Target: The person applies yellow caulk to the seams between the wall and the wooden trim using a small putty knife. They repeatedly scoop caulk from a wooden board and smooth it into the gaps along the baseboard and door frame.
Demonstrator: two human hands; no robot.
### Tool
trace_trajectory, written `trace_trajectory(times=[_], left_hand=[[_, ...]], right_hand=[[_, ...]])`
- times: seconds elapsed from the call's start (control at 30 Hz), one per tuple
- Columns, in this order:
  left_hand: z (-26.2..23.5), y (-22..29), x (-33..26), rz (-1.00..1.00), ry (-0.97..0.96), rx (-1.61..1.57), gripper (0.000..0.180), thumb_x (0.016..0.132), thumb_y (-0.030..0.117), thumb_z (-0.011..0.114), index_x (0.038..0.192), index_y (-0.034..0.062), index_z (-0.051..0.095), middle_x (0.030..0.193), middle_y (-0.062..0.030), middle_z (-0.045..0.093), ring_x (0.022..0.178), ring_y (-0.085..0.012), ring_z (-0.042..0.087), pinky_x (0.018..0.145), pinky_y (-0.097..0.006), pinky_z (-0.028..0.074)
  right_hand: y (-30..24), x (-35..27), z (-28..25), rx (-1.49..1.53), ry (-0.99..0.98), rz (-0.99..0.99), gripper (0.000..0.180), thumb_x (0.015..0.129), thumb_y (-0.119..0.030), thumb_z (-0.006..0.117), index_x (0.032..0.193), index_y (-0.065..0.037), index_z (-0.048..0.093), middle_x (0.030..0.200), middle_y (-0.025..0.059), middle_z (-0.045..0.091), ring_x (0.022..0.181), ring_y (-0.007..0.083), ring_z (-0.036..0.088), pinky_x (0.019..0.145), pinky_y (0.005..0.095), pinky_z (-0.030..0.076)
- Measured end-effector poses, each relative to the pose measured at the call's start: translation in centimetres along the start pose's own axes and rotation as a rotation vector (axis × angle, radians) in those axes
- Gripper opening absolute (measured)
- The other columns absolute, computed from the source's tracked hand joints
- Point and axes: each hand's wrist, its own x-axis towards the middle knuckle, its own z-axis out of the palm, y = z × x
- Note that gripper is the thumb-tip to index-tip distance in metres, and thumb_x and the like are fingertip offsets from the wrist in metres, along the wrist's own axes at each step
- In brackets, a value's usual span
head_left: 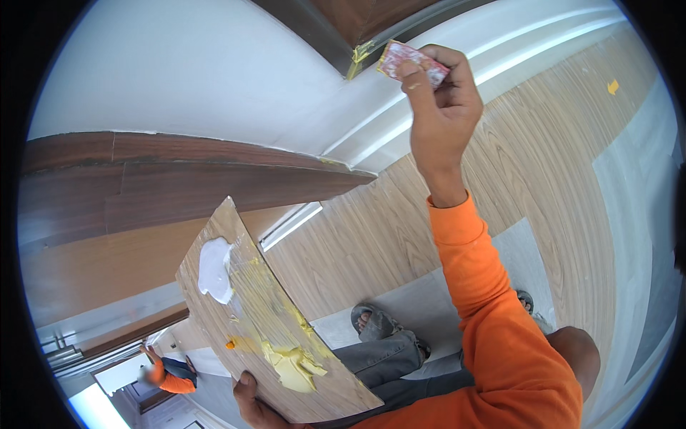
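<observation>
High in the view, my right hand (446, 118) pinches a small flat pink-and-white card (411, 61) with a yellowish edge between thumb and fingers. The card is beside the lower corner of a dark frame (325, 43), where yellow putty (361, 56) is smeared. My left hand (254, 404) grips the lower edge of a wood-grain board (246, 336), thumb on top and fingers hidden beneath. On that board lie a white putty patch (215, 270), a pale yellow putty lump (293, 365) and a small orange dab (231, 344).
A white wall (193, 71) meets a white skirting (529, 53) and a dark brown wooden ledge (214, 179). Wood-look flooring (357, 236) and grey sheeting (518, 250) lie below, under my sandalled feet (375, 322). Another person (175, 375) in orange is far off at lower left.
</observation>
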Motion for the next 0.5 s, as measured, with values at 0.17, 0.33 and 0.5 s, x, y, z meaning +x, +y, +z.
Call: trace_trajectory(times=[0.17,0.33,0.5], left_hand=[[-3.8,1.8,3.6,-0.007,0.091,0.021,0.061,0.095,0.025,0.064,0.143,-0.0072,0.046,0.127,-0.0202,0.062,0.114,-0.0308,0.061,0.098,-0.042,0.049],[-13.2,4.8,11.3,0.062,0.055,0.135,0.059,0.092,0.031,0.065,0.135,-0.0069,0.053,0.114,-0.0185,0.067,0.100,-0.0288,0.068,0.090,-0.039,0.053],[-24.7,4.0,19.5,0.011,-0.180,0.453,0.050,0.090,0.029,0.071,0.125,-0.0063,0.062,0.106,-0.0126,0.070,0.097,-0.0191,0.065,0.088,-0.032,0.049]], right_hand=[[0.0,-3.3,4.3,-0.013,-0.096,0.036,0.016,0.091,0.004,0.070,0.106,0.003,0.063,0.096,0.0033,0.064,0.083,0.0067,0.057,0.073,0.0222,0.048],[2.5,-10.1,10.6,-0.314,-0.120,-0.184,0.018,0.085,0.006,0.073,0.101,0.000,0.067,0.094,0.0043,0.067,0.080,0.0096,0.059,0.070,0.0240,0.049],[7.6,-19.2,15.5,-0.629,-0.279,-0.559,0.021,0.078,0.008,0.074,0.095,-0.003,0.070,0.090,0.0062,0.071,0.076,0.0158,0.062,0.065,0.0263,0.051]])
